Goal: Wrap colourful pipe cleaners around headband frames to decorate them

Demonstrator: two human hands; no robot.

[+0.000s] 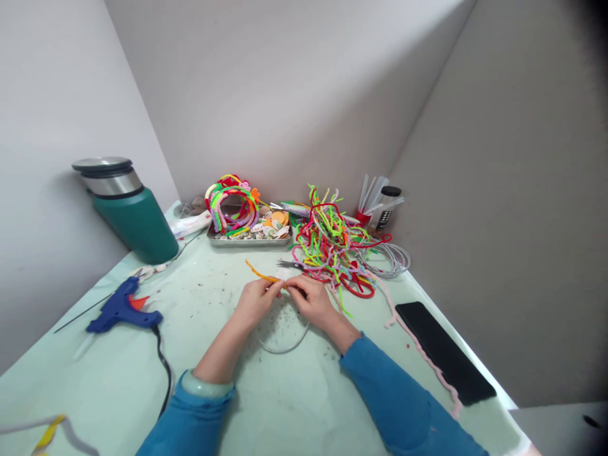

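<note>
**Fuzz, steel and plastic on a matt tabletop**

The orange pipe cleaner pinched between the left hand and right hand looks fuzzy, like the bright tangled heap at one o'clock from the hands. At twelve o'clock lies a dull metal tray. At ten o'clock stands a flask, matt green-coated below a brushed steel collar. The glue gun at nine o'clock is smooth blue plastic. At four o'clock a glossy black slab rests on the pale, matt, speckled table covering.

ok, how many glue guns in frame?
1. The blue glue gun lies on the table, apart from the left hand. Another could be hidden under the pipe cleaner pile.
</note>
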